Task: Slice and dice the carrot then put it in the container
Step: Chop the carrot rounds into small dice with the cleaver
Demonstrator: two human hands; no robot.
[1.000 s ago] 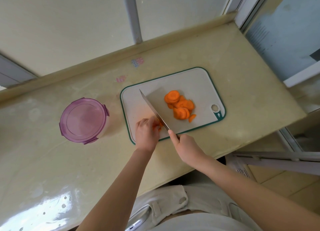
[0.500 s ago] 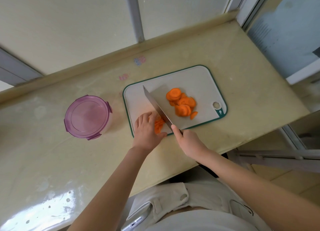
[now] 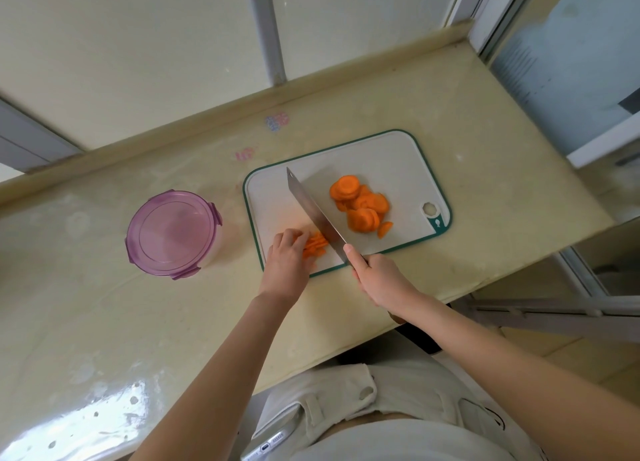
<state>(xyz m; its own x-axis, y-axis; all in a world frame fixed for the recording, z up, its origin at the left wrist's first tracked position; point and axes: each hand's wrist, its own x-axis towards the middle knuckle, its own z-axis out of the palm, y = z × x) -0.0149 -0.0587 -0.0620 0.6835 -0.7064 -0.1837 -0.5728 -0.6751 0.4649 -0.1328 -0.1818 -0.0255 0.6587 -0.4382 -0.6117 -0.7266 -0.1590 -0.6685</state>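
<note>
A white cutting board (image 3: 394,162) with a green rim lies on the counter. A heap of round carrot slices (image 3: 362,207) sits on its right half. My left hand (image 3: 285,266) holds a small stack of carrot slices (image 3: 316,245) down at the board's near left corner, fingers curled over them. My right hand (image 3: 377,280) grips the handle of a cleaver (image 3: 313,213), whose blade stands edge-down right beside that stack. The round container (image 3: 173,233) with a purple clip lid stands shut, left of the board.
The beige counter (image 3: 485,201) ends at a raised ledge along the window behind. Its right edge drops off near a sliding door frame. A phone (image 3: 266,448) sticks out of my pocket at the bottom.
The stack under my left hand now shows more cut slices. The cleaver has shifted slightly left along it. The camera view drifted a little.
</note>
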